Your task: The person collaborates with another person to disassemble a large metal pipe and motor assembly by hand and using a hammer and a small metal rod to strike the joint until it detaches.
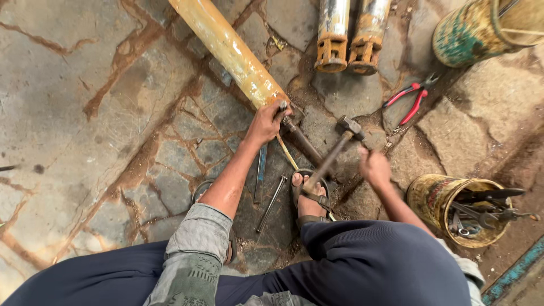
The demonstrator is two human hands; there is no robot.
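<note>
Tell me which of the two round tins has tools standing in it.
The yellow tin at lower right, beside the right hand: spanners stick up out of its open mouth. The green and yellow tin at upper right lies tilted, with no tools visible in it.

Two worn cans show: a yellow tin can (439, 198) full of tools, right of the hammer hand's fingers, and a green-yellow can (470, 31) lying far above them.

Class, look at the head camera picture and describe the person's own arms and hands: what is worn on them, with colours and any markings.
Both hands are bare: no gloves, rings or watch show. The left hand leads to a bare forearm, with a grey-green sleeve rolled up near the elbow, creased, with a darker patterned patch lower down. The right hand also has a bare forearm; its upper arm is hidden behind the dark navy trouser knee.
</note>
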